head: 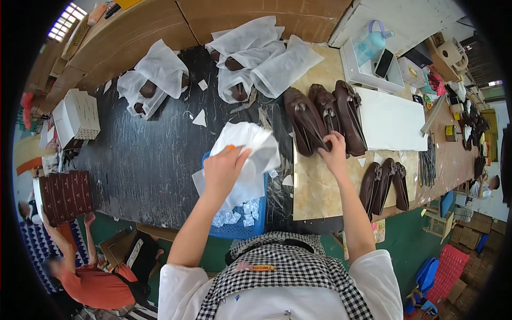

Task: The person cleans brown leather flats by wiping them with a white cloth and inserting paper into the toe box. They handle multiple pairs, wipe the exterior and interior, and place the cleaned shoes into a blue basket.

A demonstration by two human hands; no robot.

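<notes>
My left hand (225,170) grips a crumpled white sheet (244,140), a tissue or bag, above a blue plastic basket (262,216). White sheets and small bluish-white packets (230,217) lie in the basket. My right hand (335,154) has its fingertips at the end of a dark brown shoe (306,120) on the tan board. More brown shoes (350,116) with bow-like trims lie beside it. Below them stand several smaller-looking brown shoes (384,184). At the back of the black table, shoes sit partly inside translucent white bags (160,72), with further bags (248,48) to their right.
A white lid or box (392,119) lies right of the shoes; behind it, an open white box (374,83) holds a bottle and phone. White boxes (80,114) stand at the left. A co-worker in an orange shirt (100,288) holds a stack of dark red boxes (68,196).
</notes>
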